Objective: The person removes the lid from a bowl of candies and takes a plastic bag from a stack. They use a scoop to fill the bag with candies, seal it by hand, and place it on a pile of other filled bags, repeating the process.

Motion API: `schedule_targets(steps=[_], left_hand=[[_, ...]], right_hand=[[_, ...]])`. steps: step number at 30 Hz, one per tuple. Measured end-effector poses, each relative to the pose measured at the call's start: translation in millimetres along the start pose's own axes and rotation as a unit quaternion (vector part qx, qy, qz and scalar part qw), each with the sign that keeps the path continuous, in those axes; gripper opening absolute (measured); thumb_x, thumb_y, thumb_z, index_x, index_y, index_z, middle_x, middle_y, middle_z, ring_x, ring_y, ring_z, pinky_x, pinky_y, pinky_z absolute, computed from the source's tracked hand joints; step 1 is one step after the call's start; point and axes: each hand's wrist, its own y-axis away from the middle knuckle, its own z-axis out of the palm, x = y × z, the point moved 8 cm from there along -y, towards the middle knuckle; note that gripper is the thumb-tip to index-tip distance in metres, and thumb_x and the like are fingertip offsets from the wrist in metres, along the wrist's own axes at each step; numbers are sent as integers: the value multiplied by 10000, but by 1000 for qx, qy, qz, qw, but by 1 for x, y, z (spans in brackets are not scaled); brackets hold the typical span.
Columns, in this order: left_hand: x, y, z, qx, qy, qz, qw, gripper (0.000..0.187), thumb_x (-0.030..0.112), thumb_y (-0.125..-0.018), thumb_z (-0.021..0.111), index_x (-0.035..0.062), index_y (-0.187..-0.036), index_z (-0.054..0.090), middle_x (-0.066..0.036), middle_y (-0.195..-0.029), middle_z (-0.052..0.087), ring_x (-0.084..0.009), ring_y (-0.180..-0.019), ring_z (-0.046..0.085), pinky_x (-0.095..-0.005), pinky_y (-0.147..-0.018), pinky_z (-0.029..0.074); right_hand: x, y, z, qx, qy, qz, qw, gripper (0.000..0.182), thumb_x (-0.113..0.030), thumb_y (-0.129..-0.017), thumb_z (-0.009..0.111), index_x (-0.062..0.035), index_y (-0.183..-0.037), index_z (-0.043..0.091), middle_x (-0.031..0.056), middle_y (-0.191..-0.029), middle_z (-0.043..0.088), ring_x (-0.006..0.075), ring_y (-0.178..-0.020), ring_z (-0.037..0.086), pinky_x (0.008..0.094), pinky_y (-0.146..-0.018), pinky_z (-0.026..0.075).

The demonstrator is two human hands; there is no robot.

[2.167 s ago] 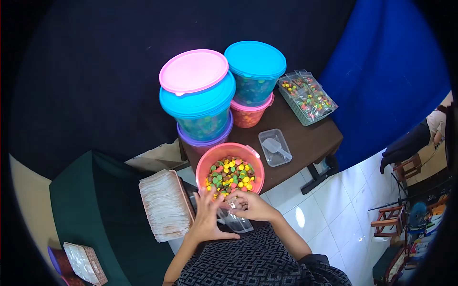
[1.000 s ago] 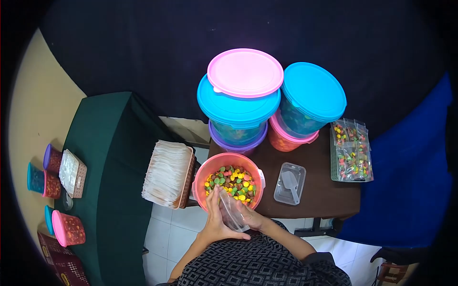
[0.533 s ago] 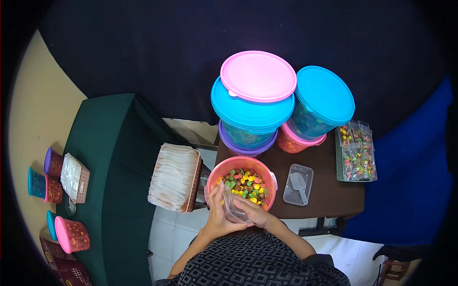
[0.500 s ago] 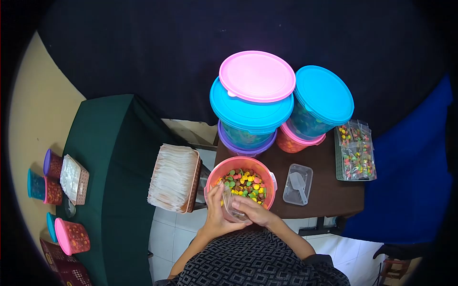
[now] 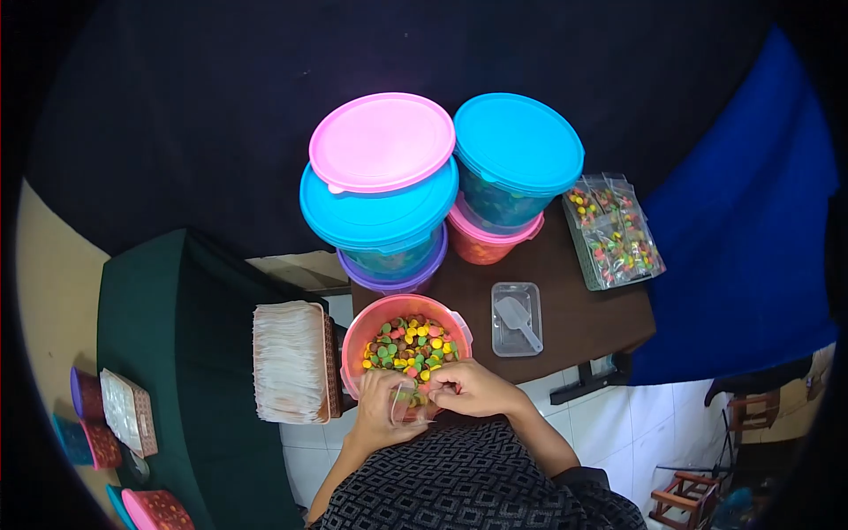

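My left hand (image 5: pixel 382 413) is closed on a small clear plastic bag (image 5: pixel 405 406), held at the near rim of a pink tub (image 5: pixel 351 353). Inside the tub lie many button-shaped sweets (image 5: pixel 408 344) in yellow, green, brown and pinkish red. My right hand (image 5: pixel 477 389) is beside the bag's right edge, over the tub's near side, its fingers pinched together. What sits between those fingertips is hidden. A clear plastic scoop (image 5: pixel 519 322) rests in a shallow clear box (image 5: pixel 503 347) to the right of the tub.
Lidded tubs stand behind, topped by a pink lid (image 5: pixel 382 141) and a blue lid (image 5: pixel 519 141). At right, a basket (image 5: pixel 585 256) holds filled bags. Left of the tub, another basket (image 5: pixel 332 362) is packed with flat clear bags (image 5: pixel 287 362). A green-covered table (image 5: pixel 141 300) stands farther left.
The view has shifted, so the tubs and baskets appear farther left. My right hand has drawn back from across the bag to its right edge, fingers now pinched. My left hand keeps the bag.
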Motion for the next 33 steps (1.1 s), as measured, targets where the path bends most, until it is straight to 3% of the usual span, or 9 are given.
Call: schedule_targets(steps=[6, 12, 14, 15, 16, 18, 21, 28, 33], left_hand=[[17, -11, 9, -30, -18, 35, 999, 374, 125, -527, 744, 98, -862, 578, -35, -757, 569, -202, -682, 529, -296, -635, 374], [12, -6, 2, -28, -2, 8, 1000, 327, 103, -558, 727, 77, -860, 603, -47, -786, 617, -182, -702, 572, -287, -641, 412], [6, -2, -16, 21, -2, -14, 1000, 305, 90, -560, 721, 71, -842, 608, -51, -777, 620, -183, -687, 576, -286, -640, 421], [2, 2, -28, 63, 1, -33, 997, 283, 77, -561, 715, 66, -824, 612, -54, -769, 624, -184, -673, 580, -286, -640, 429], [-1, 7, -33, 68, 0, -36, 997, 283, 77, -561, 715, 66, -824, 612, -54, -769, 624, -184, -673, 580, -286, -640, 429], [-15, 18, -45, 110, 28, -78, 990, 230, 48, -559, 703, 59, -772, 618, -63, -734, 629, -186, -636, 584, -282, -611, 434], [-12, 22, -57, 136, 29, -97, 986, 199, 30, -553, 702, 49, -732, 618, -67, -695, 627, -181, -603, 583, -279, -587, 437], [-14, 30, -65, 172, 33, -98, 980, 190, 25, -556, 714, 42, -723, 626, -56, -644, 613, -174, -578, 573, -263, -543, 431], [-10, 31, -68, 164, 23, -85, 982, 201, 31, -552, 722, 43, -732, 634, -66, -646, 612, -171, -550, 560, -261, -520, 425]], right_hand=[[14, 15, -9, -16, 16, 7, 1000, 72, -85, -714, 563, -16, -697, 552, 50, -578, 510, 104, -508, 469, 251, -480, 370], [27, 14, -12, -40, 6, 45, 998, 80, -108, -741, 572, -29, -746, 567, 38, -637, 531, 104, -573, 496, 229, -544, 396], [57, 20, -59, 162, -75, 77, 981, 221, -226, -730, 591, -38, -846, 585, 100, -763, 551, 214, -709, 543, 289, -664, 422], [77, 29, -84, 219, 97, 126, 963, 303, -272, -710, 610, -38, -899, 568, 119, -851, 533, 249, -823, 508, 324, -742, 397], [96, 40, -109, 269, 266, 168, 910, 390, -317, -691, 630, -39, -952, 550, 139, -938, 515, 284, -937, 473, 359, -819, 372], [166, 71, -132, 268, 358, 373, 813, 531, -369, -648, 654, -20, -1021, 506, 164, -1063, 438, 321, -1054, 357, 425, -878, 308], [221, 85, -132, 259, 394, 414, 779, 594, -369, -621, 674, 0, -1045, 479, 167, -1133, 369, 326, -1066, 327, 433, -870, 301], [254, 90, -122, 328, 439, 402, 733, 595, -361, -613, 688, -32, -1056, 466, 147, -1092, 392, 318, -1052, 339, 417, -879, 279], [246, 94, -127, 371, 444, 367, 728, 432, -316, -635, 686, -95, -953, 495, 111, -1011, 436, 297, -1007, 376, 416, -836, 286]])
